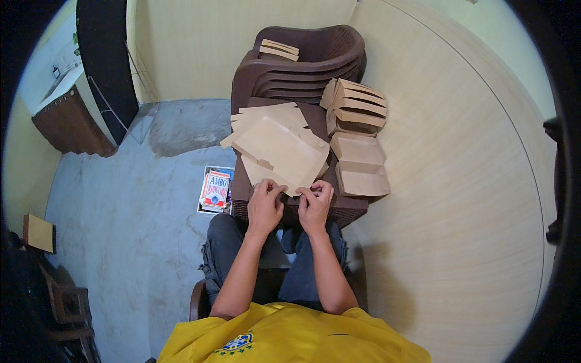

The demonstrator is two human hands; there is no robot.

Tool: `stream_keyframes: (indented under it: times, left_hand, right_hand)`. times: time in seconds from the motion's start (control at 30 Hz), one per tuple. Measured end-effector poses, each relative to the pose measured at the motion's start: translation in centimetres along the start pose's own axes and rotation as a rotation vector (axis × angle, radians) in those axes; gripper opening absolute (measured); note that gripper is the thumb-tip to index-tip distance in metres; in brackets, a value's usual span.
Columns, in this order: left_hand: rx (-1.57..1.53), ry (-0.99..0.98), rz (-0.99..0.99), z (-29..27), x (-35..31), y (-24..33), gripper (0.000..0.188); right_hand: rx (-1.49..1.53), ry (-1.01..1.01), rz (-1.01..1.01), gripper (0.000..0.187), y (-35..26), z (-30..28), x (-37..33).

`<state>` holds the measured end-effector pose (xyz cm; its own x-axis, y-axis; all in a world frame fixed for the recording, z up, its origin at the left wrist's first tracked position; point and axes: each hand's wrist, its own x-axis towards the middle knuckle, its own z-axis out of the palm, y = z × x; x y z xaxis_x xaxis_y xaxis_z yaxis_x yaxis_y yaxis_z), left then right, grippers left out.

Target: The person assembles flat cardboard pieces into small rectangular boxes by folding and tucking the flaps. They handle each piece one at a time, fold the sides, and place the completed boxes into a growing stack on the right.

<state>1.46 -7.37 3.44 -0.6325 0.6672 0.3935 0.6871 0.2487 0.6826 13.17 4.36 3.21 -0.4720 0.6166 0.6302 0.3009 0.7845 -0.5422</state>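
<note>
Flat tan cardboard sheet with cut tabs [281, 151] lies askew on top of a loose heap of flat tan cardboard pieces [275, 115], all on a dark brown plastic surface [315, 112] in front of stacked dark brown plastic chairs [296, 75]. Left hand [264, 209] and right hand [315, 209] meet at the sheet's near corner, a small gap between them; fingers of both bent and bunched at the edge, though whether they pinch the board or only press it, cannot tell. Main risk, in my judgement: slip. The heap is uneven and fanned, so a hard push at the corner could skid the sheet or shift the pieces under it; uneven pressure from the two hands could crease the board off line or tear a tab. Second risk: right elbow or a swinging sheet edge could knock the open tan cardboard box [362, 175], which sits at the surface's right margin, or the nested tan cardboard boxes [357, 109] just beyond it. Room: right side tight, boxes then pale wood-grain wall [460, 151]; near edge close to the knees; left freer, over blue-grey floor [133, 230], with a white-rimmed tray of small items [215, 190] low beside that edge
</note>
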Motion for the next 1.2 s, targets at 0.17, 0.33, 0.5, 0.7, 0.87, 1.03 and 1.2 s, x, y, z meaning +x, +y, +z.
stream_keyframes:
  times: [0.17, 0.33, 0.5, 0.7, 0.87, 1.03, 1.2]
  left_hand:
    - [0.119, 0.022, 0.258, 0.7, 1.2, -0.1, 0.027]
    - [0.097, -0.031, 0.390, 1.6, 2.2, 0.0, 0.017]
    - [0.193, -0.215, 0.291, 2.2, 3.5, 0.5, 0.011]
    - [0.102, -0.116, 0.201, 1.0, 4.7, 2.5, 0.012]
    - [0.038, -0.095, -0.004, -0.5, 5.6, 3.7, 0.015]
    - [-0.217, -0.145, -0.278, 0.7, 6.0, 3.5, 0.021]
    - [-0.613, -0.126, -0.504, 2.7, 5.1, 1.9, 0.021]
  right_hand:
    - [0.309, -0.010, 0.340, 0.012, 2.4, 1.1, -0.9]
    - [0.582, 0.040, 0.573, 0.012, 4.1, 1.9, -1.1]
    - [0.787, 0.001, 0.744, 0.028, 3.7, 1.1, 0.1]
    - [0.965, 0.030, 0.857, 0.031, 3.6, 0.0, 2.7]
    - [0.915, -0.042, 0.867, 0.025, 3.2, -0.8, 2.9]
    - [0.925, -0.128, 0.798, 0.018, 1.7, -0.1, 2.1]
    - [0.813, -0.122, 0.649, 0.018, 1.1, 0.4, 2.0]
